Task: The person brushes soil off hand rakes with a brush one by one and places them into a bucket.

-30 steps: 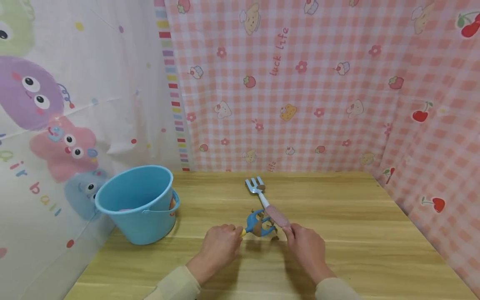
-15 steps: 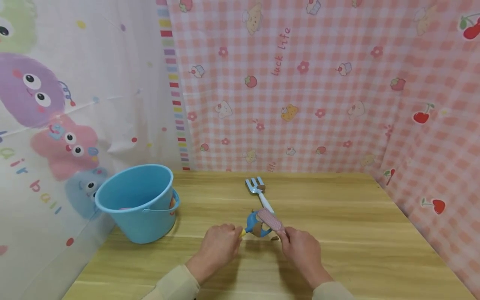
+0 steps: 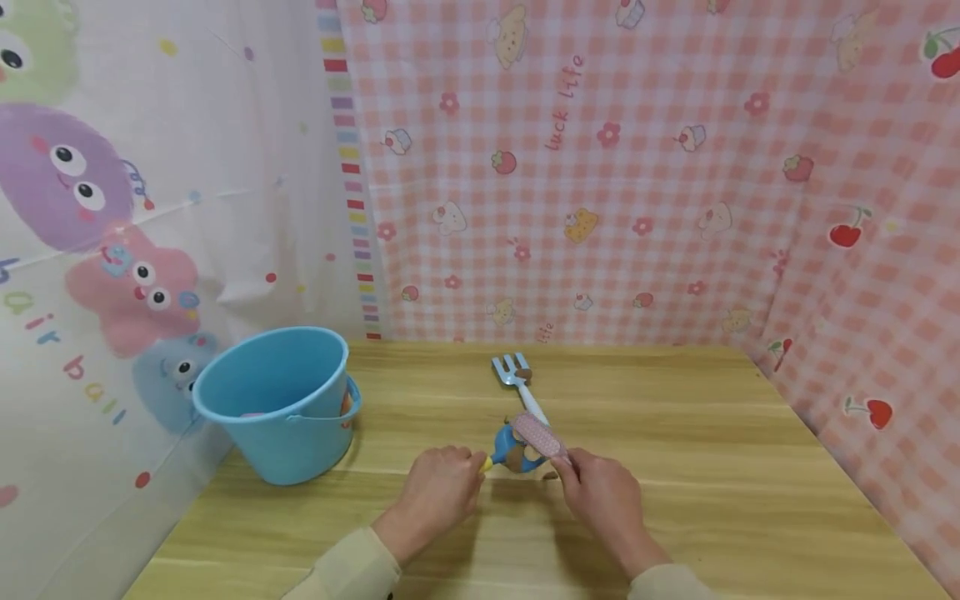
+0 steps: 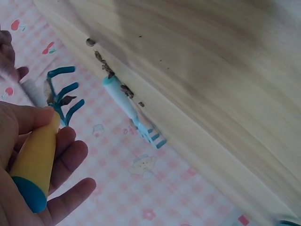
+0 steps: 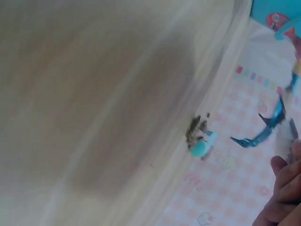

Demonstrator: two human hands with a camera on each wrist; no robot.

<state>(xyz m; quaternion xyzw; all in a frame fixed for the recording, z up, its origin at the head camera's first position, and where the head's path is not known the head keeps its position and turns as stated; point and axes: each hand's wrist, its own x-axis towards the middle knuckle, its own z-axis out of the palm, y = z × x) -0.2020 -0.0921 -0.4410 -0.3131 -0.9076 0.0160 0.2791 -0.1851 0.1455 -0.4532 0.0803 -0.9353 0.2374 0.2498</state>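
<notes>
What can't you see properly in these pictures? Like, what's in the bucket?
Bottom of the bucket, head view: its near wall hides it; only a bit of something pink shows.
Prongs of the blue rake, head view: partly hidden by the pink tool.
Right hand, left wrist view: cut off by the left edge.
Brown bits, right wrist view: too blurry to identify.

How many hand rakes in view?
2: one yellow-handled rake gripped by the left hand, and one light-blue rake lying on the tabletop, beyond the hands. The bucket shows only part of its inside, so others may be hidden there.
</notes>
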